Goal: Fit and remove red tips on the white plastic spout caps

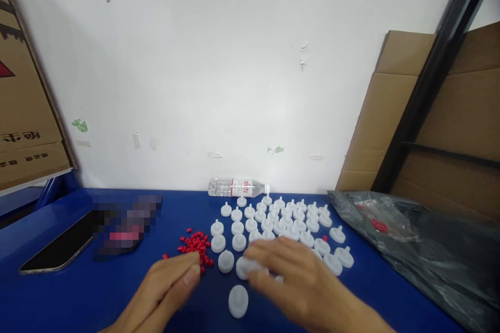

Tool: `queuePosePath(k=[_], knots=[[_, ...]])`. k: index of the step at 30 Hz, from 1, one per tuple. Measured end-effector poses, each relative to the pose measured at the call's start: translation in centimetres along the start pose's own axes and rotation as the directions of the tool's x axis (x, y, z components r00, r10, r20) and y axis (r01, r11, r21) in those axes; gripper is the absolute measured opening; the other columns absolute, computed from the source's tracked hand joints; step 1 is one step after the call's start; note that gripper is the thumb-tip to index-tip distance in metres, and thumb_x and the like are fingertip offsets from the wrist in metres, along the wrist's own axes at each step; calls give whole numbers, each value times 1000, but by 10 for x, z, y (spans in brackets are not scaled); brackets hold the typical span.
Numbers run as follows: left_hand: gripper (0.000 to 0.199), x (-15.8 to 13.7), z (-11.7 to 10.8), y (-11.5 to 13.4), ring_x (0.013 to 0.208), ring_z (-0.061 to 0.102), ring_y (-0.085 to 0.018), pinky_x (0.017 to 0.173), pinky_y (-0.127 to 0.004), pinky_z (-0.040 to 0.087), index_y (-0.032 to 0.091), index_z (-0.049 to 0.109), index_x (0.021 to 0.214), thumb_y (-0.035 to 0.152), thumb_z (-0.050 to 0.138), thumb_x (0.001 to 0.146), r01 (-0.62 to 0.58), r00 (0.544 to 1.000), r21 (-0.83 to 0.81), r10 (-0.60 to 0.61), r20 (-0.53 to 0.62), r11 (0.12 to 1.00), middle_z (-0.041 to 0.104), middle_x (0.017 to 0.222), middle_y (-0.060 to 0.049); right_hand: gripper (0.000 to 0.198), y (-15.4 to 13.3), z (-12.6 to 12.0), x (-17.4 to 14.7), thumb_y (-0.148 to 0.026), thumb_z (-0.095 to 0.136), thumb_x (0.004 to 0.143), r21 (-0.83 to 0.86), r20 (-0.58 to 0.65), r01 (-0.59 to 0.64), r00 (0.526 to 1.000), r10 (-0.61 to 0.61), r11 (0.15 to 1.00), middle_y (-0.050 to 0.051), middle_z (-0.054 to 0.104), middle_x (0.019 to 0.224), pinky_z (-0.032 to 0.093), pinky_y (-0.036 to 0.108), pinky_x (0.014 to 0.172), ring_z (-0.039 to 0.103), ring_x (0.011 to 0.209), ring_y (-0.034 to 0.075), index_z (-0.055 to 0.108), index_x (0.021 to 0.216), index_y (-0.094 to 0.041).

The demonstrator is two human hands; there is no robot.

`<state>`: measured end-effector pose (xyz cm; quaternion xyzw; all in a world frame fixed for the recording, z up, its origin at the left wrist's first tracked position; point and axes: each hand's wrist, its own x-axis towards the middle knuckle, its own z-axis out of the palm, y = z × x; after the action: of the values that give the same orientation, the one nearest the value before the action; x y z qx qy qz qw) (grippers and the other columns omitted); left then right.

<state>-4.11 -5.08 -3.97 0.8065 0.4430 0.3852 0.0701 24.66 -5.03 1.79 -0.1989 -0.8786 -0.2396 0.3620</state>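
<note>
Several white plastic caps with narrow nozzles [238, 242] stand in loose rows on the blue table. A heap of small red caps [195, 246] lies to their left. My left hand [172, 278] is closed beside the heap's near side, thumb pressed against the curled fingers; whatever is inside is hidden. My right hand [292, 276] hovers among the nearer white caps, slightly blurred, with thumb and fingers around one white nozzle cap [242, 268]. Another white cap [238, 302] sits nearest to me, between both hands.
A clear plastic bottle [222, 187] lies against the white wall. At left are a dark phone [62, 242] and a pixelated item [130, 226]. Dark plastic sheeting [429, 250] covers the right side, a clear bag with red pieces [385, 221] on it. Cardboard [390, 109] leans behind.
</note>
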Motion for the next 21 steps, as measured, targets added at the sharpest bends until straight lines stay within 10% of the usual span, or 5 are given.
queuePosePath(k=[3, 7, 13, 21], knots=[[33, 21, -9, -3, 77, 64, -20, 68, -29, 55, 26, 64, 89, 40, 39, 106, 0, 999, -12, 1, 40, 1000, 69, 87, -1, 17, 32, -19, -13, -13, 46, 101, -95, 75, -255, 962, 263, 962, 9, 72, 107, 55, 30, 72, 70, 91, 20, 63, 99, -19], [41, 51, -15, 9, 60, 48, -15, 58, -26, 42, 23, 45, 72, 39, 34, 108, -29, 991, -22, 32, 133, 999, 53, 69, 2, 26, 71, -37, -33, -29, 39, 105, -243, 266, -575, 735, 624, 781, 10, 67, 114, 52, 32, 63, 69, 73, 18, 65, 108, -22], [38, 54, -11, 8, 68, 56, -16, 65, -26, 46, 23, 55, 78, 38, 36, 107, -30, 987, -2, 30, 160, 1000, 58, 79, -1, 42, 98, -51, -56, -46, 37, 105, -432, 436, -681, 416, 798, 591, 12, 74, 104, 51, 39, 83, 70, 99, 31, 72, 108, -23], [39, 57, -11, 3, 75, 64, -17, 69, -24, 52, 24, 71, 93, 41, 39, 107, -30, 982, 65, 18, 190, 997, 66, 93, -3, 54, 104, -53, -75, -47, 34, 105, -467, 471, -695, 328, 819, 547, 13, 74, 79, 48, 38, 72, 72, 81, 31, 72, 76, -22]])
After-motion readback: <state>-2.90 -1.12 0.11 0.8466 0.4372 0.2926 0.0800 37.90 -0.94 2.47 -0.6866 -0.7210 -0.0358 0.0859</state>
